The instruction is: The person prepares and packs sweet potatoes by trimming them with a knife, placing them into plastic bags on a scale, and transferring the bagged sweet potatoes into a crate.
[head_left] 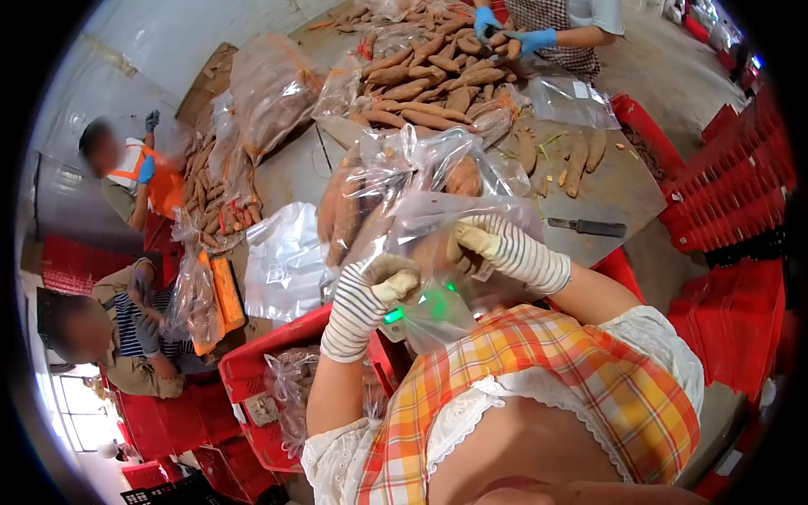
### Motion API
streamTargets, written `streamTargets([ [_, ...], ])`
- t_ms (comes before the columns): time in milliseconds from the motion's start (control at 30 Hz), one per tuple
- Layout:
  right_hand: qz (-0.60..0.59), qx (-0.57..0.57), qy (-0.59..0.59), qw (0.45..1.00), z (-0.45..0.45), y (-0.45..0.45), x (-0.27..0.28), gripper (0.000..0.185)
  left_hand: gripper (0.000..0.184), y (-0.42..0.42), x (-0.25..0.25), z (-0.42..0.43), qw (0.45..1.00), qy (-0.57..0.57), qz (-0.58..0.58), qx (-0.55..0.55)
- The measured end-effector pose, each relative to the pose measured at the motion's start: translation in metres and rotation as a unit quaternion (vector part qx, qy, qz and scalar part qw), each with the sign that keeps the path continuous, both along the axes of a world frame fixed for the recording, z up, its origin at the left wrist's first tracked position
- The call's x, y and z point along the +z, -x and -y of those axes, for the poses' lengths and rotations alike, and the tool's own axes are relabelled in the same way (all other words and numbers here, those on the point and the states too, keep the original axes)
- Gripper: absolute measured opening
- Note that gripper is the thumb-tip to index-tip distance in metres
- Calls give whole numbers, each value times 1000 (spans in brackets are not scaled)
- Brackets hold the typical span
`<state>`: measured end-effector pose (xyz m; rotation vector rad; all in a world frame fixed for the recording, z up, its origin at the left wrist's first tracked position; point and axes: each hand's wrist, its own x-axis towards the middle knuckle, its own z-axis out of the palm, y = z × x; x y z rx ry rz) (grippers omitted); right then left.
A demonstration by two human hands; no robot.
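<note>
My left hand [383, 284], in a striped glove with a cream palm, has its fingers curled on a clear plastic bag [429, 220]. Across from it my right hand [484, 244], gloved the same way, pinches the bag's other side. Brown sweet potatoes [343, 206] show through clear plastic just beyond my hands. Below the bag, a scale [393, 317] with green lit digits is partly hidden. A dark-handled knife [589, 227] lies on the table to the right, near cut pieces and whole sweet potatoes [577, 164].
A large sweet potato heap [438, 71] covers the table's far side, where a co-worker's blue-gloved hands [530, 40] hold some. Two people stand at the left. Flat plastic bags [288, 263] lie left of my hands. Red crates [244, 374] stand below left and at the right.
</note>
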<state>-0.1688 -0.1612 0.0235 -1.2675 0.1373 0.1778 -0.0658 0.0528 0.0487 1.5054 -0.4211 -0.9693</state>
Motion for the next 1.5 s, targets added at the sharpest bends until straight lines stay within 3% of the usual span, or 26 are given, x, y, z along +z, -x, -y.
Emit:
streamTargets([
  [67,1,18,14,1000,-2,2,-6,39,23,5,1,1,1000,-6,0,13],
  [133,147,77,103,981,-3,2,-11,44,21,10,3,3,999,11,32,-8],
  [267,66,71,106,990,-13,2,-2,40,22,17,-5,11,998,42,48,5],
  [333,80,45,56,994,-17,2,-1,37,25,19,-1,13,996,84,28,-9],
  [433,66,45,26,996,-16,2,-4,36,33,16,-7,11,989,143,-15,-43],
  [500,98,44,28,994,-16,2,-9,32,48,21,-3,15,990,135,-19,30],
  [667,28,37,37,998,-26,-7,-12,28,59,13,-26,14,998,64,26,13],
  [733,28,31,22,999,-28,-9,-10,28,75,19,-27,23,981,167,88,-44],
  [800,24,42,-30,998,-28,-12,-7,28,83,21,-21,22,988,146,41,-43],
  [867,37,42,-50,997,-28,-13,-9,28,91,18,-25,21,976,208,32,-47],
  [1000,18,78,-96,992,-27,-11,-6,30,102,10,-25,15,973,227,-6,-37],
  [1133,44,54,-159,985,-20,-13,-13,32,104,15,-17,5,977,164,-128,43],
  [1167,10,34,-200,979,-18,-12,-11,29,103,15,-15,7,968,212,-119,65],
  [1267,1,10,-173,985,-7,-14,-7,25,96,10,-19,7,948,285,-99,103],
  [1300,2,-31,-227,973,-6,-15,-11,25,92,0,-24,-5,981,170,-43,78],
  [1333,2,-31,-226,974,-3,-16,-4,25,87,-8,-22,-9,989,127,23,74],
  [1367,-18,-102,-319,942,3,-19,9,27,82,-15,-19,-14,990,80,88,71],
  [1400,-39,-171,-407,897,9,-23,17,29,77,-31,-47,-15,963,170,78,195],
  [1467,-24,-200,-477,856,42,-26,7,31,63,-57,-29,-59,925,-38,327,190],
  [1500,-38,-316,-423,848,48,-18,24,29,62,-72,-38,-77,903,-59,349,242],
])
